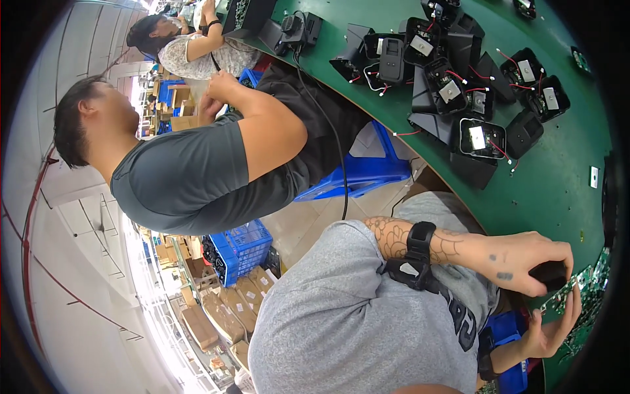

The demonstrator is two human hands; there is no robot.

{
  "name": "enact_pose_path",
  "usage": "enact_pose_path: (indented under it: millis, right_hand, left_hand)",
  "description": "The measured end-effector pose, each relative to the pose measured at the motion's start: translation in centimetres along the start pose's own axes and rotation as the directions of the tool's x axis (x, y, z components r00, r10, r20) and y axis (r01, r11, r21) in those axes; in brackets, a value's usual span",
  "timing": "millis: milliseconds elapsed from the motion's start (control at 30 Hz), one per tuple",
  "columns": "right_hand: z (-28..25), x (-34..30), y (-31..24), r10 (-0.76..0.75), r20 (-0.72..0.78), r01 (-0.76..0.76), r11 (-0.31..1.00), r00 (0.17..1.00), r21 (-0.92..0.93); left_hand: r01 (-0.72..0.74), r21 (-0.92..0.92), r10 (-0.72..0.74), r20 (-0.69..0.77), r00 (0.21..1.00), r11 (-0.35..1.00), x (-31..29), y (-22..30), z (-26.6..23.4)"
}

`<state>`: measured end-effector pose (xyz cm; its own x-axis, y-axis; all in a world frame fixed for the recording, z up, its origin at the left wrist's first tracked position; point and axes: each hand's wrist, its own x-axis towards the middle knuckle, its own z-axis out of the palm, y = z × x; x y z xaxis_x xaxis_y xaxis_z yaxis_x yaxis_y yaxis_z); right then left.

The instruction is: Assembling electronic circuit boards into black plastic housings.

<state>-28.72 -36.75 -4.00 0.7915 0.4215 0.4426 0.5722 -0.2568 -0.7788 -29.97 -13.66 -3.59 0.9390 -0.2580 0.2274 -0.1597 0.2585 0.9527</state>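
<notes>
My left hand [525, 262], with a black band on its wrist, is closed around a small black block-shaped piece [550, 276] at the right edge of the view. Just below it, my right hand [554, 328] has its thumb and fingers bent around the edge of a green circuit board [559, 299]. The black piece and the board are close together; whether they touch is hidden by my fingers. Beside and beyond my hands lies a heap of green circuit boards [594, 289], partly cut off by the dark rim.
Several black plastic housings [449, 92] with red wires and white plugs lie on the green table [551, 177]. A small white plate [594, 177] lies nearer my hands. A blue bin [515, 377] is below them. A seated co-worker [216, 157], a blue stool [367, 167] and a crate [246, 249] are left.
</notes>
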Motion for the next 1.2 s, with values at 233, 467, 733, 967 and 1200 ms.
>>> enact_pose_path:
  millis: [233, 467, 733, 967, 1200]
  right_hand:
    - [1.9, 2.4, -0.8, -0.131, 0.079, 0.152, 0.905, 0.988, -0.398]
    - [1.9, 4.2, -3.8, -0.19, 0.17, 0.252, 0.805, 0.967, -0.536]
    - [2.7, 4.6, -3.1, -0.055, 0.082, 0.076, 0.96, 0.995, -0.27]
    - [3.1, 3.0, -3.4, 0.413, -0.096, -0.316, 0.808, 0.906, 0.497]
    - [2.9, 2.7, -3.5, 0.587, 0.021, -0.462, 0.615, 0.809, 0.639]
  left_hand:
    - [0.035, 0.064, -0.021, -0.215, 0.976, 0.997, 0.4, 0.0, 1.4]
    - [0.11, -0.279, -0.17, -0.202, 0.964, 0.954, -0.2, -1.0, 2.4]
    - [0.329, -0.419, -0.358, 0.009, 0.934, 0.846, -0.4, 1.5, 1.1]
    - [0.38, -0.447, -0.387, 0.079, 0.919, 0.81, 0.4, 2.0, 2.5]
    - [0.422, -0.293, -0.434, 0.029, 0.901, 0.858, 1.0, 2.0, 3.5]
